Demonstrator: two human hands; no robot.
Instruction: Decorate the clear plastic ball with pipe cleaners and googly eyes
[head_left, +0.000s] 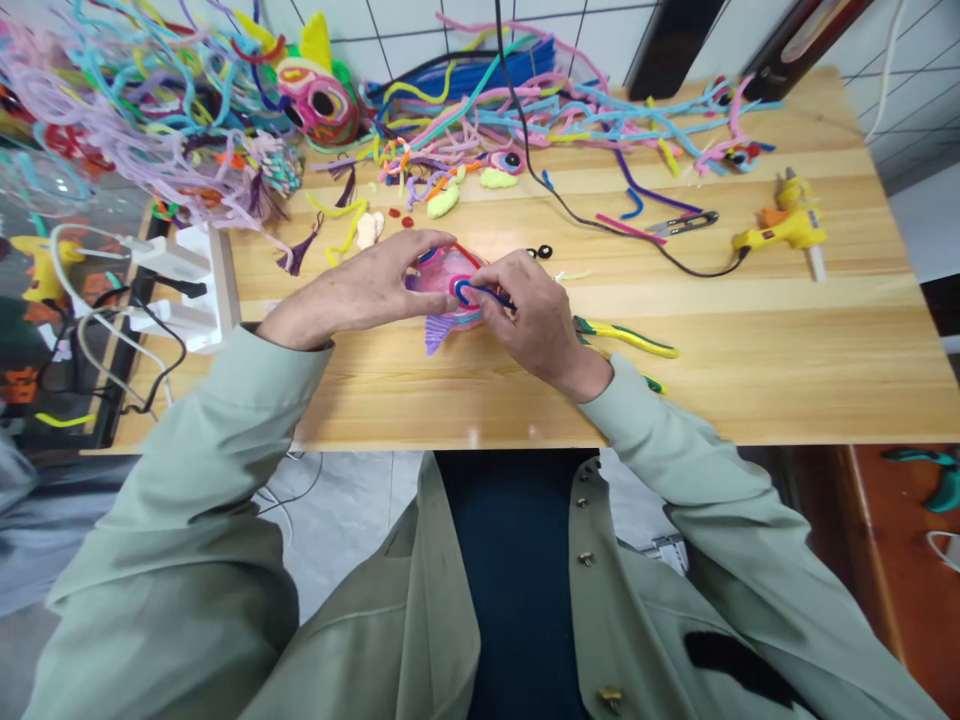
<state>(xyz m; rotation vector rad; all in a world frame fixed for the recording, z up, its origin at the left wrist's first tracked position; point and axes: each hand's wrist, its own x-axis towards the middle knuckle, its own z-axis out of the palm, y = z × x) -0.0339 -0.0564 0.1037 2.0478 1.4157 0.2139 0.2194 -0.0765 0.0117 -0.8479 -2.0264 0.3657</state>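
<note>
A pink pipe-cleaner fish (444,290) with a purple fin lies on the wooden table (750,340) in front of me. My left hand (360,290) rests over its left side, fingers curled onto the top edge, holding it. My right hand (529,315) pinches a blue pipe cleaner (480,293) that loops into a ring on the fish's body. Both hands touch the fish and nearly meet over it.
Green and yellow pliers (630,340) lie just right of my right hand. A yellow glue gun (784,232) with a black cord sits far right, scissors (682,224) beside it. Heaps of coloured pipe cleaners (150,110) fill the back and left. A white power strip (199,285) sits left.
</note>
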